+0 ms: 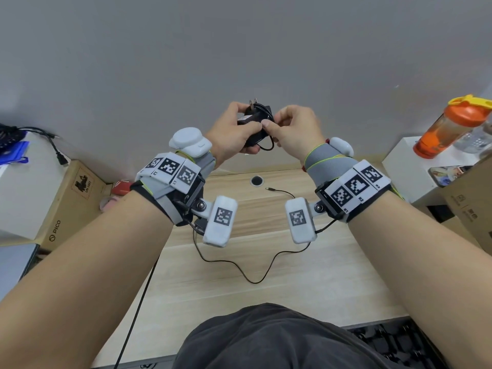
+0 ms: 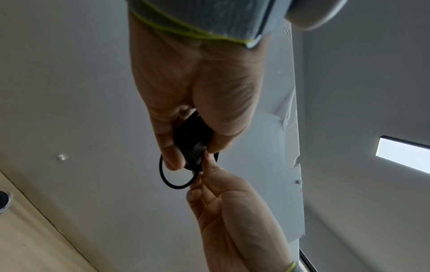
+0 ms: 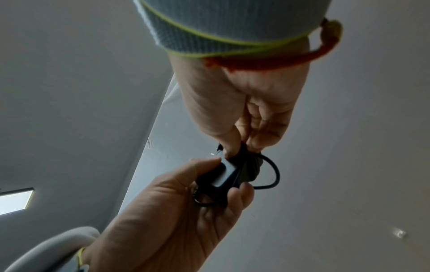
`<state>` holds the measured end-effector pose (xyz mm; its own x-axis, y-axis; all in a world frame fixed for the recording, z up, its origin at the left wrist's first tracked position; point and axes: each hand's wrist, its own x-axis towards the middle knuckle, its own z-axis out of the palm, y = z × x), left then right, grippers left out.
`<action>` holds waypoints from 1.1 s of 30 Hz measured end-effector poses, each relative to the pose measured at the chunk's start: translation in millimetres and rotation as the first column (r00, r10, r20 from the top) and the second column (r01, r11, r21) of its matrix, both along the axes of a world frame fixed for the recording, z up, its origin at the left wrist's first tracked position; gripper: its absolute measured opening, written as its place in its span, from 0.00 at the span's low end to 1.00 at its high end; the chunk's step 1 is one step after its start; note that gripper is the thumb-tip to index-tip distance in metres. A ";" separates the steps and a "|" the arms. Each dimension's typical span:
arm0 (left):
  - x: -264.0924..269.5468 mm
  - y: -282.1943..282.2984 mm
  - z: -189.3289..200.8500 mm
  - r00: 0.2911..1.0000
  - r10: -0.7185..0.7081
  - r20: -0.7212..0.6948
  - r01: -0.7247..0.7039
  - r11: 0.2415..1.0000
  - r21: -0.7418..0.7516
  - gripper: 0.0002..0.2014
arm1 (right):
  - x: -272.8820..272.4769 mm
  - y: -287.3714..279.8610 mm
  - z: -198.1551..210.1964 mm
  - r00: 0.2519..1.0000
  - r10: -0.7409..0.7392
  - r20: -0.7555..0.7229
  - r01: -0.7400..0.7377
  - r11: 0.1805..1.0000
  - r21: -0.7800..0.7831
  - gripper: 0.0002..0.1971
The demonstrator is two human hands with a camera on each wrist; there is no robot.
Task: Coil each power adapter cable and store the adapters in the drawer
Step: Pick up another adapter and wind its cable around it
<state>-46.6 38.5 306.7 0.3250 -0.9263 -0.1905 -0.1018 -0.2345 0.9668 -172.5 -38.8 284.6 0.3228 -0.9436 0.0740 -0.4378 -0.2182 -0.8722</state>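
A black power adapter with two metal prongs pointing up is held in the air above the desk. My left hand grips its body from the left. My right hand pinches the cable wound around the adapter, thumb and forefinger on the wraps. One small loop of cable hangs free below the adapter. A second black cable lies loose on the wooden desk, its barrel plug near the desk's back edge. No drawer is in view.
A round cable hole is at the back of the desk. An orange shaker bottle stands on a white shelf at the right, with cardboard boxes below. A PICO box and a white unit with cables are at the left.
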 end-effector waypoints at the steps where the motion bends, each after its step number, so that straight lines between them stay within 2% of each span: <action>1: -0.4 -0.2 -1.0 1.000 -0.015 0.010 0.015 1.000 -0.003 0.17 | 0.4 0.2 0.5 1.000 -0.007 -0.006 0.007 1.000 -0.016 0.11; 6: -2.5 -2.4 -3.6 1.000 -0.029 0.009 0.029 1.000 0.009 0.15 | 0.6 2.6 4.0 0.997 -0.030 -0.065 0.018 0.985 -0.173 0.08; 12: 4.6 -6.1 -7.1 0.999 0.001 0.038 -0.003 0.998 0.057 0.15 | -4.4 2.6 0.5 0.990 0.136 0.031 -0.135 0.990 -0.050 0.09; 15: 4.1 -5.5 -7.2 0.999 -0.024 0.045 0.022 0.998 0.058 0.17 | -4.7 0.0 1.0 0.993 0.122 0.002 -0.121 0.989 -0.083 0.13; 18: 2.2 -4.9 -4.8 0.999 -0.025 0.047 0.022 0.998 0.060 0.17 | -5.6 -0.9 0.7 0.993 0.118 -0.004 -0.117 0.987 -0.113 0.11; 21: 7.2 -5.0 -1.6 0.998 0.029 0.050 -0.033 0.997 0.067 0.14 | -9.6 0.1 1.9 0.954 0.266 0.135 -0.264 0.964 -0.035 0.09; 24: 12.3 -2.5 -1.0 0.999 0.047 -0.017 -0.045 0.995 0.086 0.09 | -16.0 -2.6 -0.1 0.907 0.336 0.254 -0.344 0.939 -0.015 0.07; 26: 13.8 -0.5 -2.4 0.996 0.039 -0.077 -0.031 0.995 0.096 0.14 | -18.3 -2.9 -3.1 0.880 0.352 0.318 -0.377 0.926 0.019 0.07; 29: 16.3 1.0 -7.3 0.999 -0.031 -0.026 0.033 0.995 0.094 0.24 | -17.8 -2.5 -5.5 0.858 0.301 0.417 -0.356 0.933 0.059 0.06; 33: 19.0 4.5 -12.9 0.990 -0.143 -0.017 0.143 0.989 0.043 0.26 | -15.3 -5.7 -4.8 0.872 0.168 0.460 -0.245 0.963 0.114 0.07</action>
